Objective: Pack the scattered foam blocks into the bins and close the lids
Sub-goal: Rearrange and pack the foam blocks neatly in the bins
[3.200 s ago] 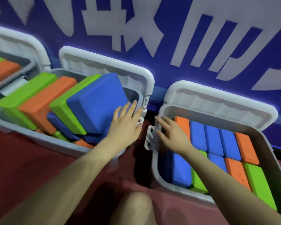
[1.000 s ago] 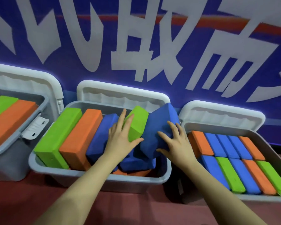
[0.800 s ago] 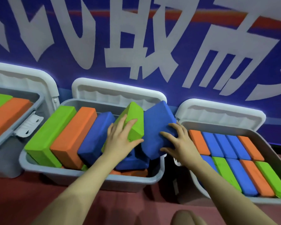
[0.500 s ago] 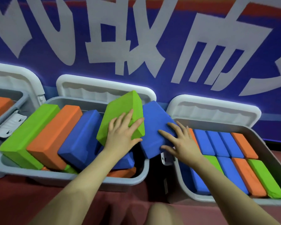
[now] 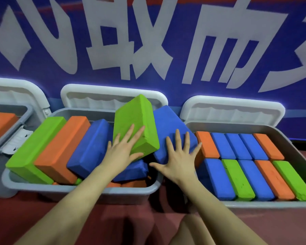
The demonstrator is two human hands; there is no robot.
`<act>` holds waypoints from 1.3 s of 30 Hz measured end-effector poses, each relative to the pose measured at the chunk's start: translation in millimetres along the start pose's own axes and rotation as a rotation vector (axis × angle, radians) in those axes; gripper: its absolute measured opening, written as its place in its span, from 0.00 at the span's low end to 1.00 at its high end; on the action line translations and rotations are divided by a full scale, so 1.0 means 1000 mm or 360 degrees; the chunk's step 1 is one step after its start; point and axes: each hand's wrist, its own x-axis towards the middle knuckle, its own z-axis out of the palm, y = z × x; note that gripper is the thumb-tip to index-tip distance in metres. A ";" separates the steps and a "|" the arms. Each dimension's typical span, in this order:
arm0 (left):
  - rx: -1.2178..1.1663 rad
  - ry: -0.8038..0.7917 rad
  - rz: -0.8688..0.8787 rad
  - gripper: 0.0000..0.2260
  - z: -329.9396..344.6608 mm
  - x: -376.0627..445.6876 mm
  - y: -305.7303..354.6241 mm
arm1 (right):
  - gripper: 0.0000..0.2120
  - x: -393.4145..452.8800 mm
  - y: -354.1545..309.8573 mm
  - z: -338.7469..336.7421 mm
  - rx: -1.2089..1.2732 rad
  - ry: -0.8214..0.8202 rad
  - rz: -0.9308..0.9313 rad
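Two hands are flat on the blocks in the middle bin (image 5: 78, 190): the left hand (image 5: 124, 152) lies with straight, spread fingers on a tilted green block (image 5: 132, 121), and the right hand (image 5: 178, 156) spreads its fingers over a tilted blue block (image 5: 168, 124) just beside it, neither hand curling round anything. Both blocks stick up above the bin's rim, leaning on the blocks beneath. To their left, a green block (image 5: 37, 142), an orange block (image 5: 62, 147) and another blue block (image 5: 90, 145) lean side by side in the same bin. The right bin (image 5: 272, 204) holds two neat rows of blue, orange and green blocks lying flat. Its lid (image 5: 233, 110) stands open against the blue wall (image 5: 148, 32), as does the middle bin's lid (image 5: 95, 96).
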 end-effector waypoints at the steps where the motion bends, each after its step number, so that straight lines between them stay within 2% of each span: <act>1: -0.0055 0.0033 0.0024 0.38 0.001 -0.001 0.001 | 0.44 0.000 0.000 0.000 -0.0004 -0.0010 0.0018; 5: -0.0075 0.0264 0.0133 0.35 -0.002 0.002 0.014 | 0.32 -0.004 0.023 -0.002 -0.0042 -0.0101 0.0067; 8: 0.0181 0.0579 0.0459 0.31 -0.004 0.015 0.027 | 0.26 -0.003 0.054 -0.004 -0.0116 -0.0080 0.0197; 11: 0.0420 0.0693 0.0772 0.33 -0.002 0.035 0.045 | 0.27 0.001 0.081 -0.003 -0.0061 -0.0343 0.0234; 14: 0.0496 0.0705 0.0843 0.33 -0.003 0.043 0.059 | 0.28 -0.001 0.091 -0.003 0.0071 -0.0355 0.0201; 17: 0.0492 0.0693 0.0670 0.35 0.003 0.042 0.054 | 0.40 -0.013 0.092 0.002 0.0343 -0.0230 0.0147; 19: 0.0551 0.0595 0.0471 0.39 0.011 0.034 0.045 | 0.46 -0.017 0.086 0.000 0.0568 -0.0082 0.0099; 22: 0.0468 0.0339 0.0105 0.44 0.015 0.021 0.041 | 0.44 -0.008 0.077 -0.002 0.0423 -0.0105 0.0138; 25: 0.0131 0.0064 -0.0118 0.41 0.020 0.018 0.036 | 0.39 0.002 0.079 0.003 0.0383 -0.0269 0.0412; 30: -0.0366 0.0088 -0.0215 0.39 0.022 0.026 0.035 | 0.33 0.004 0.080 0.021 0.0665 -0.0152 0.0383; 36: -0.0326 0.0050 -0.0224 0.38 0.040 0.031 0.048 | 0.33 0.004 0.072 0.042 0.0811 0.0023 0.0387; 39: -0.0357 0.0275 -0.0213 0.38 0.054 0.030 0.045 | 0.31 0.005 0.069 0.044 0.1001 0.0076 0.0397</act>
